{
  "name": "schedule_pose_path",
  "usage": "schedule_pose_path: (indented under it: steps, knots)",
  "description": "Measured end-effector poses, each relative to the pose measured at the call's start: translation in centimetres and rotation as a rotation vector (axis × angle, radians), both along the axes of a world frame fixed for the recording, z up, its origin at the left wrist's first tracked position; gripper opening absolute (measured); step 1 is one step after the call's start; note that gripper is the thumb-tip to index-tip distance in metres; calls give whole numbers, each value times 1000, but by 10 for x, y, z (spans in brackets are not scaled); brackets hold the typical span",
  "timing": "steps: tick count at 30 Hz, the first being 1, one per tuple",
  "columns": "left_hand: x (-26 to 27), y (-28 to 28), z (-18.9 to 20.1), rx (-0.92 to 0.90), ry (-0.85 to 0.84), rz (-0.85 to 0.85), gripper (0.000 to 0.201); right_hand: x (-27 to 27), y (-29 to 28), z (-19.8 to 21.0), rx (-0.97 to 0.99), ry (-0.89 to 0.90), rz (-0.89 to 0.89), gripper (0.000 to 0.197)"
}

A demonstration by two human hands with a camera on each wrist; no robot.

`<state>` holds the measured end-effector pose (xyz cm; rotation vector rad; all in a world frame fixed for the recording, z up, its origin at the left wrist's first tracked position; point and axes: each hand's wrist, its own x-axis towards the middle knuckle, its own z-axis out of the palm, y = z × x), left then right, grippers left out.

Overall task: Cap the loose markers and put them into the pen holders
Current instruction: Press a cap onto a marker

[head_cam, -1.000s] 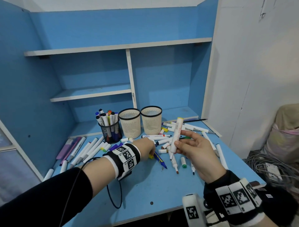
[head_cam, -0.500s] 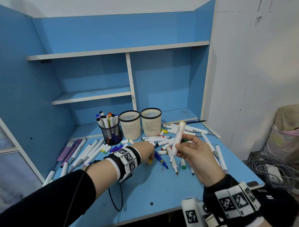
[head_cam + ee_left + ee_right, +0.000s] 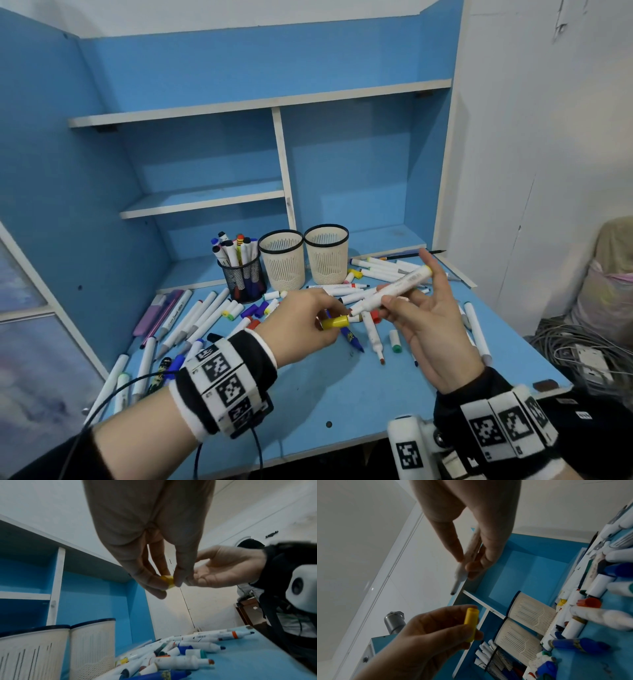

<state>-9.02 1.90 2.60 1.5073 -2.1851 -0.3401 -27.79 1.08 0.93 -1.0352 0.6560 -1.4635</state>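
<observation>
Desk (image 3: pixel 342 404): blue, with loose markers (image 3: pixel 371 330) strewn across the middle of the head view; writing on their barrels is too small to read.
Pen holders: two cream mesh holders (image 3: pixel 282 260) stand side by side at centre; a black mesh holder (image 3: pixel 244 281) just left of them is packed with markers.
Right hand (image 3: pixel 433 318): right of centre, fingers curled round a white marker (image 3: pixel 394 291); the print on its barrel is unreadable. A second ago the marker stood nearly upright; now it tilts, bare tip low and left, yellow end upper right.
Left hand (image 3: pixel 305 320): centre, thumb and fingertips pinching a yellow cap (image 3: pixel 335 322). Earlier it reached down into the pile; now it is lifted beside the right hand.
Cap and tip: open mouth faces the marker tip, near but apart (clearest in the right wrist view).
Wristbands (image 3: pixel 222 380): black-and-white square code tags, no words.
</observation>
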Motion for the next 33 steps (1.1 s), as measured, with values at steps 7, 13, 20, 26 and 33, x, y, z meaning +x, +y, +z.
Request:
schedule_pose_path:
  steps: [7, 13, 20, 26, 33]
  knots:
    - [17, 32, 3, -67, 312, 70, 24, 4, 6, 3, -21, -39, -36, 58]
    - [21, 50, 4, -96, 452, 72, 24, 18, 16, 0, -23, -48, 57, 51]
    - [25, 54, 1, -168, 510, 36, 23, 31, 22, -2, -38, -58, 95, 51]
    - [18, 55, 2, -183, 614, 136, 21, 37, 24, 0, -79, -88, 19, 63]
    - [9, 51, 4, -52, 785, 209, 19, 49, 26, 2, -166, 0, -61, 55]
